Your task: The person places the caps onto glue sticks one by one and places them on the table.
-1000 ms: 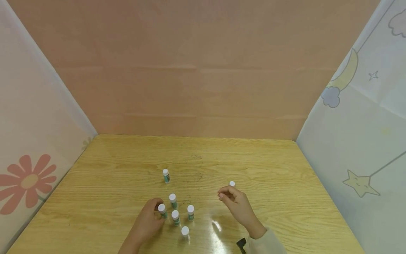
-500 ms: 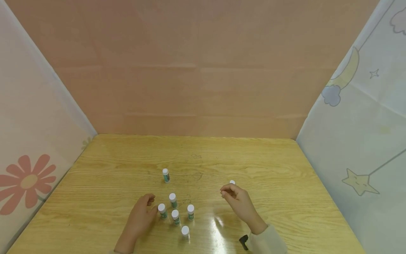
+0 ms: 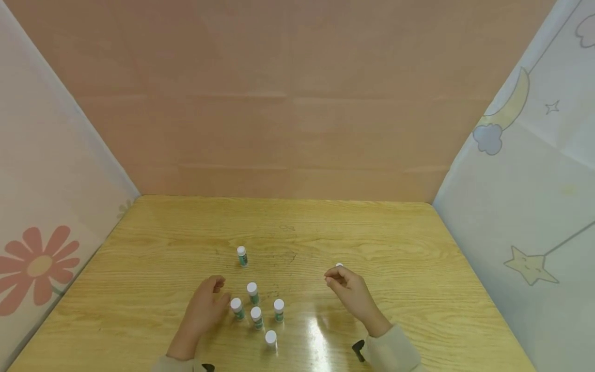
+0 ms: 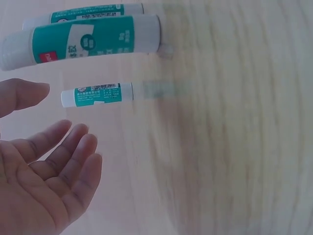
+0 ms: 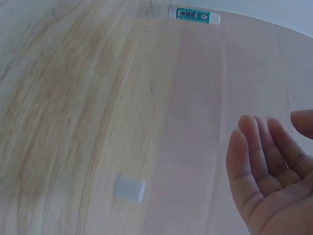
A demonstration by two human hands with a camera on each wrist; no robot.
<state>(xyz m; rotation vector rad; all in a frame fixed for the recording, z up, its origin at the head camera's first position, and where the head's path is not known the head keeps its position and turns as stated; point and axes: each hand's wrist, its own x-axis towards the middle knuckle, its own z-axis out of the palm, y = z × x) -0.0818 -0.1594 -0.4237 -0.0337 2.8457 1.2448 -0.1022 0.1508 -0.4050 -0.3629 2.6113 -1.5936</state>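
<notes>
Several glue sticks with white caps and green labels stand upright on the wooden table. My left hand (image 3: 202, 305) is just left of the nearest glue stick (image 3: 237, 309), fingers loosely bent and holding nothing. In the left wrist view its palm and fingers (image 4: 80, 166) show bare, apart from a large glue stick (image 4: 83, 41) and a farther one (image 4: 98, 94). My right hand (image 3: 354, 296) hovers at the right with relaxed fingers and nothing in them. Behind it a small white cylinder (image 3: 339, 265) is partly hidden; the right wrist view shows a short white cylinder (image 5: 129, 189) on the table.
A lone glue stick (image 3: 243, 256) stands farther back than the cluster. Nearest the front is a white-capped piece (image 3: 271, 339), its lower part hard to make out. Cloth walls bound the table (image 3: 395, 232): a pinkish one (image 3: 288, 129) behind and patterned ones at both sides.
My left hand has let go of the leftmost clustered glue stick and drawn back to the left. The right hand has shifted slightly to the right. The glue sticks keep their places.
</notes>
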